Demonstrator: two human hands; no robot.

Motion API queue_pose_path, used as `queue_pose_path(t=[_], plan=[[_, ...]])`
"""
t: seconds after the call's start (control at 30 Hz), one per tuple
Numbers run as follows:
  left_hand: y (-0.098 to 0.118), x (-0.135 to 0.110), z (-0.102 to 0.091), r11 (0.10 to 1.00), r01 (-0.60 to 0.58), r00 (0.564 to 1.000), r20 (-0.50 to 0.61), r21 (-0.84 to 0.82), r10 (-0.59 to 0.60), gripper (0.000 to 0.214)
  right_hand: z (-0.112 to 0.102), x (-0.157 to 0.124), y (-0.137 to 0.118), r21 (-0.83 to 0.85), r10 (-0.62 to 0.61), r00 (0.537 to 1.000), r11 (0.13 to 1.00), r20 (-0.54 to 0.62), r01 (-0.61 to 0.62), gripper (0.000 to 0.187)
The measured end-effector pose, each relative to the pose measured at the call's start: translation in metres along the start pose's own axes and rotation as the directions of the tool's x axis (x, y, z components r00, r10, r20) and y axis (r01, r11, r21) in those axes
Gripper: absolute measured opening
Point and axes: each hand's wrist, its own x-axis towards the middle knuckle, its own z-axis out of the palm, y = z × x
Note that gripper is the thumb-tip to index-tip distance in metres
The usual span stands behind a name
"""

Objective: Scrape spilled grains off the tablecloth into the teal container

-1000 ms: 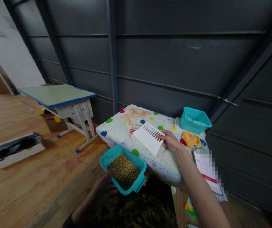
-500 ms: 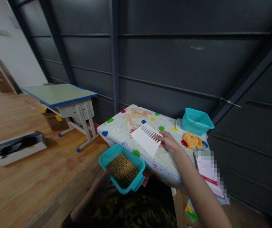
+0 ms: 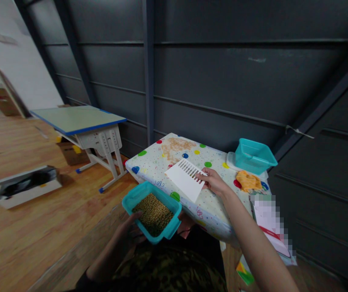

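My left hand [image 3: 129, 229] grips the near side of a teal tub [image 3: 131, 198] filled with yellowish beans [image 3: 153, 214], held below the front edge of a small table. My right hand [image 3: 213, 182] is closed on a white slotted scraper card [image 3: 183, 178], which it holds tilted just over the table's dotted cloth [image 3: 152, 164]. A patch of spilled grains [image 3: 175, 145] lies on the cloth at the far side.
An empty teal tub [image 3: 254, 156] sits on a white lid at the table's back right, with an orange cloth [image 3: 247, 181] in front of it. Papers [image 3: 268, 225] lie at the right. A blue-edged desk [image 3: 79, 121] and an open box [image 3: 24, 188] stand on the wooden floor to the left.
The tub of beans has drifted slightly left and down in my left hand. The scraper and my right hand have shifted a little left.
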Motion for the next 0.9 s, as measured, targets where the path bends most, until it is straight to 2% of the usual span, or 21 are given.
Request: queue_pose_path(t=[0.3, 0.53, 0.8, 0.9], plan=[[-0.001, 0.003, -0.006, 0.999, -0.048, 0.998, 0.045, -0.023, 0.049, 0.016, 0.000, -0.001, 0.003, -0.012, 0.004, 0.999, 1.000, 0.053, -0.003, 0.046], [0.006, 0.007, -0.004, 1.000, -0.015, 1.000, -0.003, -0.024, 0.015, 0.019, 0.003, -0.005, 0.001, -0.033, 0.023, 0.996, 0.999, 0.082, -0.020, 0.049], [0.005, 0.008, -0.006, 0.999, -0.027, 0.999, 0.021, -0.031, 0.027, 0.023, 0.003, -0.012, -0.001, -0.084, 0.011, 0.980, 0.996, 0.201, 0.006, 0.058], [0.003, 0.013, -0.008, 0.999, -0.029, 1.000, 0.008, -0.024, 0.029, 0.026, 0.002, -0.011, -0.002, -0.058, -0.014, 0.986, 0.998, 0.163, 0.023, 0.061]])
